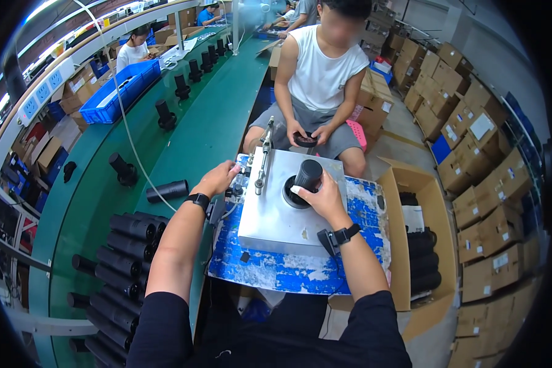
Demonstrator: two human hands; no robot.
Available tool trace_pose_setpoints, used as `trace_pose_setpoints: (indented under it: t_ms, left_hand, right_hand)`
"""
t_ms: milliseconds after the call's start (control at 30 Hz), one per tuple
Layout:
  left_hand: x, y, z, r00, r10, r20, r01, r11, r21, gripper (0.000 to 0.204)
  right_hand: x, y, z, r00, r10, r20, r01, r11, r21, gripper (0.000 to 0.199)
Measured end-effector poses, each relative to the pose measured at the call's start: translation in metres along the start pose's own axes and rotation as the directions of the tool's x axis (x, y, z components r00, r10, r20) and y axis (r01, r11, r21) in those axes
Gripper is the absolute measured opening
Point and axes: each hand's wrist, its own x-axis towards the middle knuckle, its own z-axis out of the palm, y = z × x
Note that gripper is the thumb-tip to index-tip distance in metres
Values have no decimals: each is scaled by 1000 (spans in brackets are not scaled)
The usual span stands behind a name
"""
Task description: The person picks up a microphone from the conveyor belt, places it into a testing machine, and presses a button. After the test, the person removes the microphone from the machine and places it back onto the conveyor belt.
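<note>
My right hand (pixel 325 197) is wrapped round a black ribbed plastic cylinder (pixel 310 172). The cylinder stands, slightly tilted, in a round dark holder (pixel 293 195) on top of a silver metal box (pixel 267 218). At the box's left edge my left hand (pixel 221 178) has its fingers closed at small pneumatic fittings (pixel 242 168); what they pinch is hidden. A metal toggle clamp (pixel 264 162) rises from the box between my hands, nearer the left one. Both of my wrists wear black straps.
The box rests on a worn blue-and-white table (pixel 306 273). Black tubes (pixel 119 260) are piled on the green conveyor (pixel 193 141) to the left. An open carton (pixel 448 270) of black parts stands at right. Opposite sits a person (pixel 325 80) holding a round black part (pixel 305 140).
</note>
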Motion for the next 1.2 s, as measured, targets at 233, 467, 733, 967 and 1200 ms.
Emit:
trace_pose_setpoints:
  t_ms: [233,467,733,967,1200]
  left_hand:
    - [-115,81,-85,903,115,-414,-166,982,-91,49]
    - [-371,132,-214,795,-261,-547,214,965,-149,42]
    - [-458,-139,-246,560,-672,-484,812,560,161,56]
    - [-464,-201,-198,507,-745,-433,848,522,93,65]
    - [-461,-195,-192,605,-636,-479,763,635,121,49]
  right_hand:
    - [4,10,5,999,-33,-3,33,999,39,61]
    - [50,-185,-59,858,-331,-393,513,605,609,71]
    - [15,-360,242,772,-635,-29,551,645,529,78]
    - [6,-353,448,712,-636,297,535,766,357,55]
    - [10,-328,518,567,-577,588,603,777,182,46]
